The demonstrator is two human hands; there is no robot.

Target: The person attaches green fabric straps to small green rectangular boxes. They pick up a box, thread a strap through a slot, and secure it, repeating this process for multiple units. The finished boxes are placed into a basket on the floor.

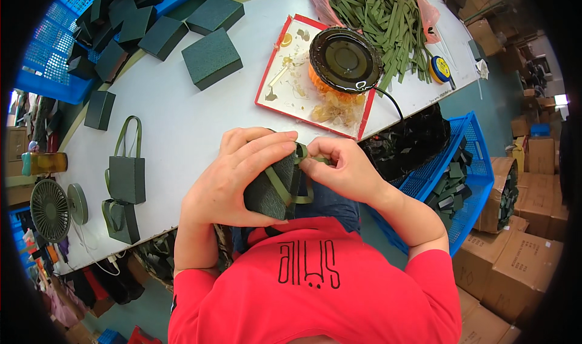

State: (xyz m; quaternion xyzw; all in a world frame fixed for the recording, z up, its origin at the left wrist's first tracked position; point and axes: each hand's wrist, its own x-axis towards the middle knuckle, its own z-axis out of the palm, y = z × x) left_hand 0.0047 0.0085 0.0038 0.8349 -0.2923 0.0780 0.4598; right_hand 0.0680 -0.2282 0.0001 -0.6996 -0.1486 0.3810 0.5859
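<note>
Two bare hands meet over the near edge of the white tabletop (182,125), above the person's lap. The left hand (233,177) is wrapped around a dark green, felt-textured box-shaped bag (270,192), fingers curled over its top face. The right hand (345,171) pinches an olive green flat ribbon strap (301,156) between thumb and forefinger, right at the bag's upper edge.

To seat the strap well, as far as can be judged: keep the ribbon flat and untwisted, hold the bag steady with the left hand, and press the strap end squarely against the edge so both legs of the loop match.

Just beyond the hands, toward the far edge, lies a red-rimmed white tray (276,71) carrying a round black pot with an orange base (344,59) and amber residue. A heap of loose olive ribbon strips (382,16) lies at the far right corner. Two finished dark green bags with handles (126,174) stand near the left edge, and plain dark green square boxes (212,57) sit toward the far left. A blue plastic crate (473,162) stands beside the table on the right.
</note>
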